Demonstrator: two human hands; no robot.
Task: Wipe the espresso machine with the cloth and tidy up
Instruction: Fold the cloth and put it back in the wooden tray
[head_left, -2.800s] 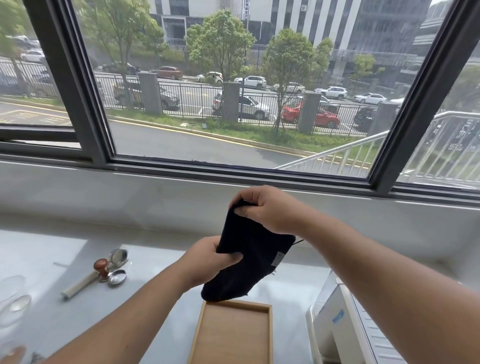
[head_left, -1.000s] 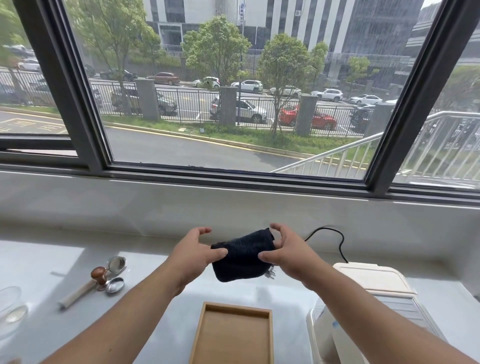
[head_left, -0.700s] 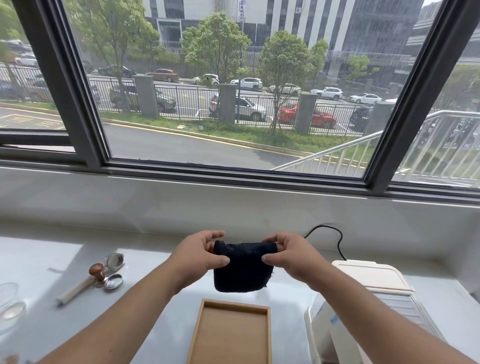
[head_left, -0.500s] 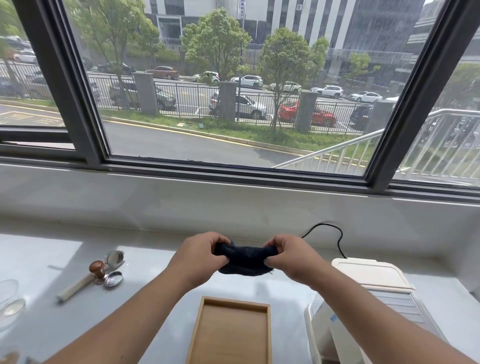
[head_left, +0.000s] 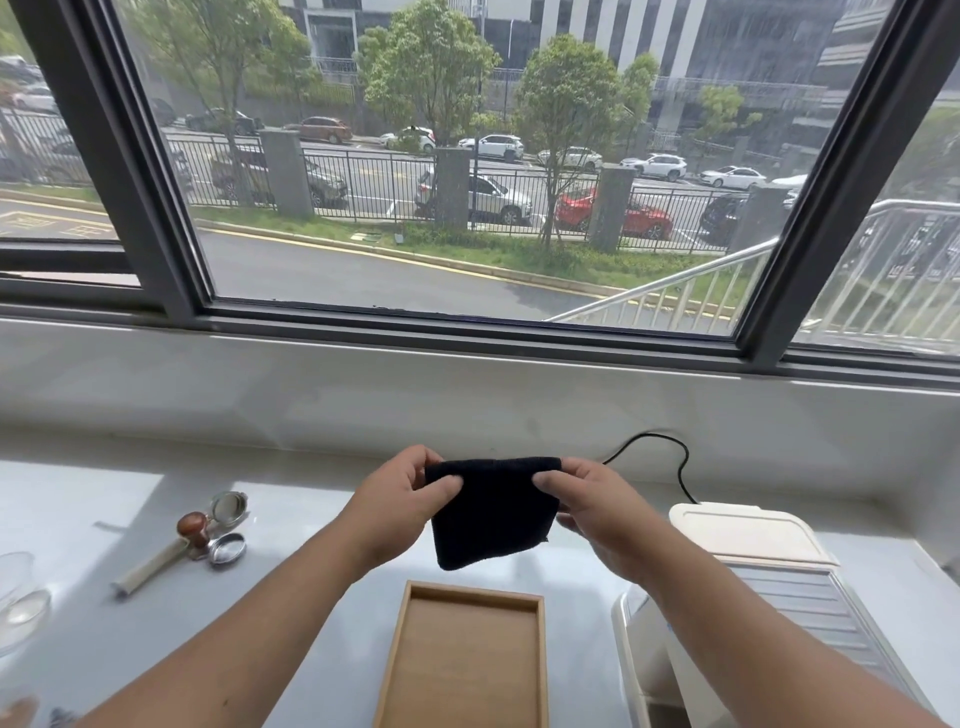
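1. The black cloth (head_left: 491, 512) hung in the air above the far end of the wooden tray (head_left: 464, 657), clear of the tray and of the white counter (head_left: 93, 514) under it.
2. The left hand (head_left: 397, 506) pinched the cloth's upper left corner, thumb on the near face and fingers curled behind the top edge.
3. The right hand (head_left: 597, 506) pinched the upper right corner in the same way, thumb in front and fingers behind.
4. The 2 hands stood apart at the same height, with the cloth's top edge stretched straight between them and the rest hanging down as a folded rectangle.
5. The tray lay flat on the counter, directly below and nearer than the cloth, between the 2 forearms.
6. The white espresso machine (head_left: 748, 582) stood just right of the tray, below the right forearm; neither hand nor the cloth touched it.
7. A black power cord (head_left: 670, 457) looped up from behind the machine, right of the tray and beyond the right hand.
8. Well left of the tray lay a tamper (head_left: 195, 530) with a brown knob, with 2 round metal filter baskets (head_left: 227, 548) just beside it and a pale handle (head_left: 150, 569) angled toward the near left.
9. Clear glassware (head_left: 21, 597) sat at the counter's left edge, farthest from the tray.
10. Beyond the tray, behind the cloth, rose the window (head_left: 467, 208).
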